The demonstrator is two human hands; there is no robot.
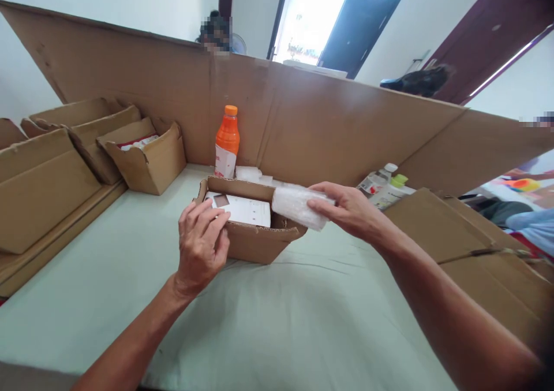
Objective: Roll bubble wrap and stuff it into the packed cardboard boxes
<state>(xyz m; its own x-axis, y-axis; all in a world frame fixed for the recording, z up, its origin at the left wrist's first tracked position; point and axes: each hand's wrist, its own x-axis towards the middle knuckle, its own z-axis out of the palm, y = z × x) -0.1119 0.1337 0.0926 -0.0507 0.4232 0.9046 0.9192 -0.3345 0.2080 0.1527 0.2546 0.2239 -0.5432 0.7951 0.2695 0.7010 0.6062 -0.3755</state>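
Left hand: fingers curled over the near left rim of a small open cardboard box, gripping that rim, fingertips resting at the edge of a white carton that lies flat inside. Right hand: closed around a roll of bubble wrap, held just above the box's right end, partly over the opening. The box stands on the pale green worktop, about midway between its left and right edges and nearer the far edge than the near one.

Directly behind the box, touching or nearly touching its far wall, lie further pieces of clear wrap. Beside them, at the far edge, an orange drink bottle stands upright with its cap on. A tall cardboard screen runs along the whole far edge and closes off the view beyond. Right of the right hand, against the screen, two plastic bottles lie tilted, one white-capped, one green-capped; the wrist partly hides them. Flattened cardboard sheets cover the right side of the worktop. At the far left corner, an open small box with contents sits beside stacked folded cardboard boxes, well apart from the hands. The top of another person's head shows above the screen.
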